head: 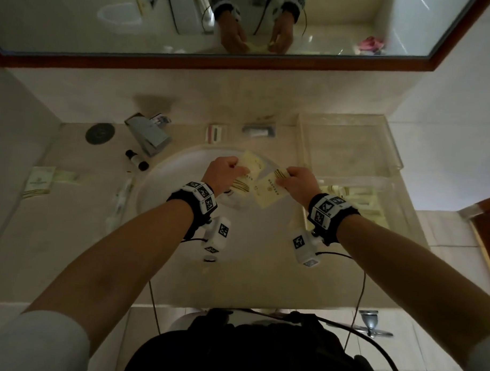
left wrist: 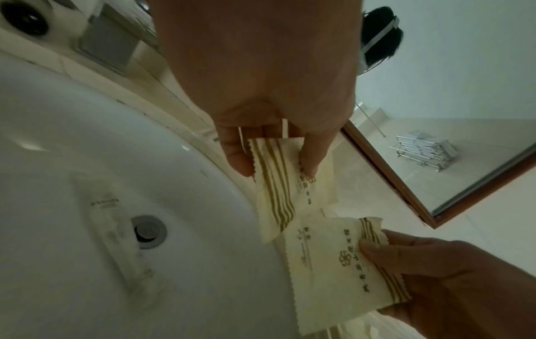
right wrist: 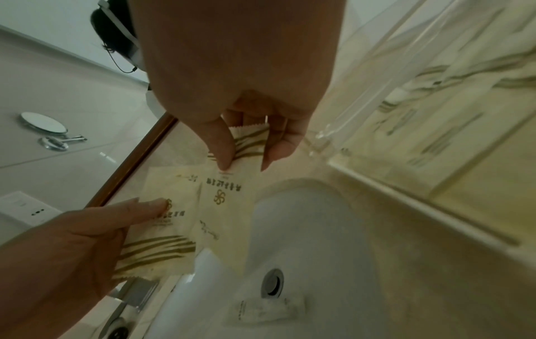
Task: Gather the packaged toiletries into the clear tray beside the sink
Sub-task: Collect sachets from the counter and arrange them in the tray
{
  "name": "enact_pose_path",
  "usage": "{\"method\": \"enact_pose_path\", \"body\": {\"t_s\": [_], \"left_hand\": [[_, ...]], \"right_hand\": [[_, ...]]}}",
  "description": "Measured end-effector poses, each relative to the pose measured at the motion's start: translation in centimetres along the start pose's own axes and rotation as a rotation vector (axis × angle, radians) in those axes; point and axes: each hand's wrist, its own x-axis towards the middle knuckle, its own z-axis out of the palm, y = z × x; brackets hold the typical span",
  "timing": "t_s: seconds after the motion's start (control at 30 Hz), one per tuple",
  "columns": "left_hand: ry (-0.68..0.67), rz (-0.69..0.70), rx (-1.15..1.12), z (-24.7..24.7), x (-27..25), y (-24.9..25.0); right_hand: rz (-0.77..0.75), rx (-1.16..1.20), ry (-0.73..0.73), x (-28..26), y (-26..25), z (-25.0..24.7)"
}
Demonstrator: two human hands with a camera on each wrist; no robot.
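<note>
From the head view, the person stood over the white sink (head: 166,188) with both arms stretched forward. The left hand (head: 225,170) pinched the striped end of a cream sachet (head: 251,164), fingers curled round it. The right hand (head: 299,181) pinched a second cream sachet (head: 267,193) the same way. The two packets were held above the basin, nearly touching at their inner corners. The clear tray (head: 392,151) stood on the counter at about two o'clock from the hands, with several pale packets (head: 357,193) lying in its near part. At nine o'clock from the basin lay a folded green-printed packet (head: 39,182), and two small dark-capped bottles (head: 136,160) sat at ten o'clock by the faucet (head: 148,133). A small striped box (head: 216,133) rested at twelve o'clock against the back wall.

From the left wrist, the left hand (left wrist: 261,91) had thumb and fingertips (left wrist: 311,158) pressed on the first sachet (left wrist: 278,197), which hung downward. At five o'clock the right hand (left wrist: 452,284) gripped the second sachet (left wrist: 336,270) by its striped edge. A clear-wrapped item (left wrist: 116,240) lay in the sink (left wrist: 58,137) beside the drain (left wrist: 148,230).

From the right wrist, the right hand (right wrist: 240,75) pinched the second sachet (right wrist: 223,197) between thumb and fingers. At eight o'clock the left hand (right wrist: 66,252) held the first sachet (right wrist: 165,229). The tray's (right wrist: 429,183) wall ran along at three o'clock.
</note>
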Motion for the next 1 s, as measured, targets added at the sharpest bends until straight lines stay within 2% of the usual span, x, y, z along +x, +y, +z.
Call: {"method": "enact_pose_path", "body": {"t_s": [0.4,0.73,1.0], "left_hand": [[-0.015,0.099,0.075,9.0,0.3,5.4],[-0.064,0.13,0.139,14.1,0.9,7.6],[-0.116,0.132,0.151,15.9,1.7,8.9]], "right_hand": [[0.028,0.051,0.146,-0.7,6.6,-10.3],[0.074,0.063,0.112,-0.1,10.3,-15.9],[0.092,-0.178,0.088,0.2,12.4,-18.1]]}}
